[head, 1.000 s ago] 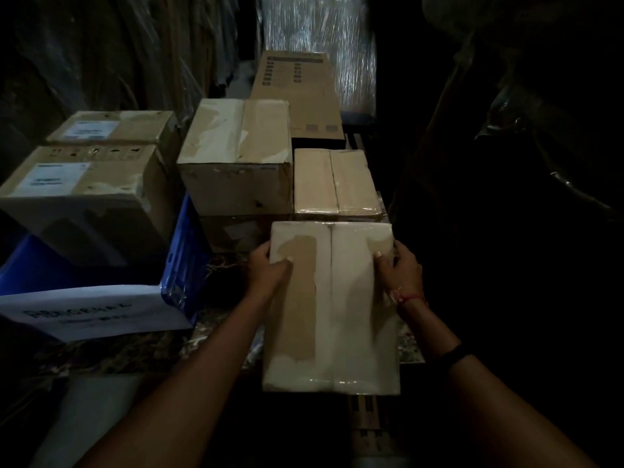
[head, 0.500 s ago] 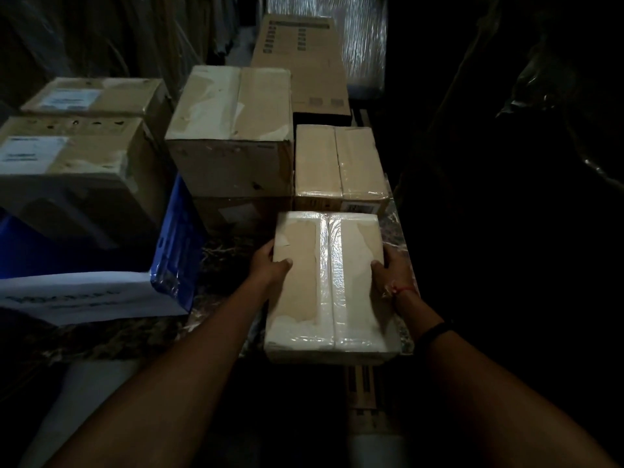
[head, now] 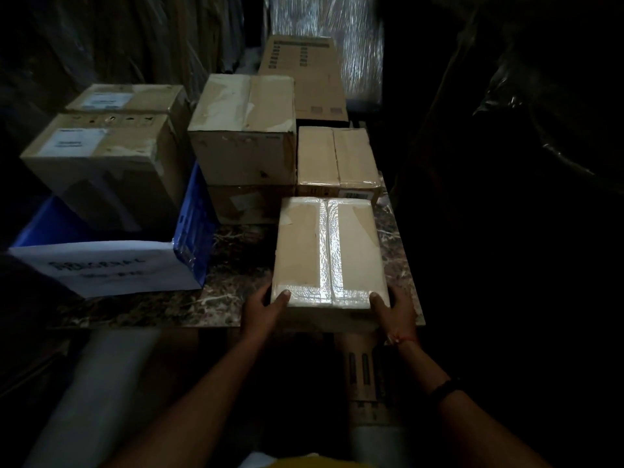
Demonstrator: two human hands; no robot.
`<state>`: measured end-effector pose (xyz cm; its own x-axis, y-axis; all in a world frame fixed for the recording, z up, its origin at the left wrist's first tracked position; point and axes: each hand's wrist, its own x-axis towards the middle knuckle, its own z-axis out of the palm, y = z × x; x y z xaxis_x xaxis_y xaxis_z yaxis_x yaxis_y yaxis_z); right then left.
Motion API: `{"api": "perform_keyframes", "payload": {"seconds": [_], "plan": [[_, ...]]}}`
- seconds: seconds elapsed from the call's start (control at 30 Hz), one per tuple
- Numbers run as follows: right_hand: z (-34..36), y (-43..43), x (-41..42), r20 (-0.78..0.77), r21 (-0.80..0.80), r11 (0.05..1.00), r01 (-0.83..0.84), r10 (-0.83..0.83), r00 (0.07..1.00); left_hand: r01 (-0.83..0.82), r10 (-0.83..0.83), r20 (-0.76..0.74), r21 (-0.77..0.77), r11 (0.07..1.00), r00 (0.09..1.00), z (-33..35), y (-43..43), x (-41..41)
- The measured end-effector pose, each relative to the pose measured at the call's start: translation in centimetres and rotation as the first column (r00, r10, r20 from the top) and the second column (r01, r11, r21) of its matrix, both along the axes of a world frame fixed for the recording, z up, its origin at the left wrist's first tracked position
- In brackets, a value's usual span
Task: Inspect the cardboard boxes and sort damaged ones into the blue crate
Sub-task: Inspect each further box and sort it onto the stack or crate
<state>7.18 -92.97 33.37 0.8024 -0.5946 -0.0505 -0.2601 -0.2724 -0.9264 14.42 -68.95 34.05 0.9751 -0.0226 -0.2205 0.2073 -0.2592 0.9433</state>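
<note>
The person's two forearms are bare, with no sleeves visible on them. The left hand (head: 261, 307) carries no ring, band or other ornament that can be seen. Just below the right hand (head: 395, 307), a thin reddish thread (head: 401, 340) is tied around the wrist. Higher on the same forearm sits a dark band (head: 445, 389), maybe a watch or a bracelet; the dim light hides its details. A piece of yellow clothing (head: 314, 462) shows at the bottom edge.
</note>
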Motion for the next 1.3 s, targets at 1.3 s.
{"api": "perform_keyframes", "payload": {"seconds": [1.3], "plan": [[12.8,-1.6,12.0,0.023,-0.388,0.904,0.181,-0.186,0.982,-0.159,0.053,0.226,0.483,0.861,0.973,13.5,-7.3,8.4]]}}
